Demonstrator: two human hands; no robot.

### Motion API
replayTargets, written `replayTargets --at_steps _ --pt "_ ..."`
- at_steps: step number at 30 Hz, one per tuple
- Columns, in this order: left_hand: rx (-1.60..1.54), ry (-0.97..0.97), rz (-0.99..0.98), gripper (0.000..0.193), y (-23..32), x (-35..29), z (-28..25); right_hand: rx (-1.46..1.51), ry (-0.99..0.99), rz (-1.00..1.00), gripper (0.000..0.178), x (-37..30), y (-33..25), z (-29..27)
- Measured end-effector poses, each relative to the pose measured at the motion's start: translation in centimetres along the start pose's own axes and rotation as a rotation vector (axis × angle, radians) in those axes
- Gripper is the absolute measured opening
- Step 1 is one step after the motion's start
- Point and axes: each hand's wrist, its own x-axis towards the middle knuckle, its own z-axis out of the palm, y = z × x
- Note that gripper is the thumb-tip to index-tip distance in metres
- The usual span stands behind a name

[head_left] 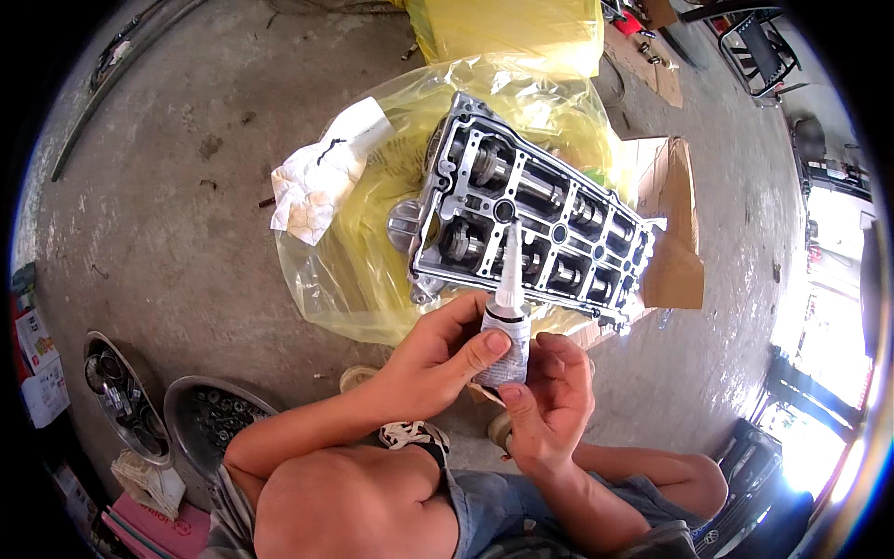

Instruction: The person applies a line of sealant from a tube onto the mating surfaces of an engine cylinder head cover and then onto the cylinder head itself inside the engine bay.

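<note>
A silver-and-black tube of sealant (507, 347) with a long, pale tapered nozzle (511, 279) is held upright in front of me. My left hand (447, 359) is closed round its upper body, thumb across the front. My right hand (551, 401) pinches the lower end from the right, its thumb on the tail and its fingers curled. Beyond the nozzle lies a metal cylinder head cover (560, 231) with camshafts in its open bays. The nozzle overlaps its near edge in view; I cannot tell whether they touch.
The metal part rests on yellow plastic sheeting (363, 270) and cardboard (672, 233). A stained white paper towel (317, 191) lies to its left. Metal bowls of small parts (216, 419) and larger parts (126, 396) stand at lower left. A folding chair (756, 51) is far right.
</note>
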Motion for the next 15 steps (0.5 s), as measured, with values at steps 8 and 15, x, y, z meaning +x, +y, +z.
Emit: replayTargets --at_steps 8,15 --pt "-0.022 0.1 -0.082 0.022 -0.9 0.7 0.8 -0.189 0.078 0.008 0.041 0.0 0.2 -0.5" --pt "0.305 0.008 0.13 0.03 0.1 1.1 1.1 -0.123 -0.111 0.291 0.019 0.9 -1.2 -2.1"
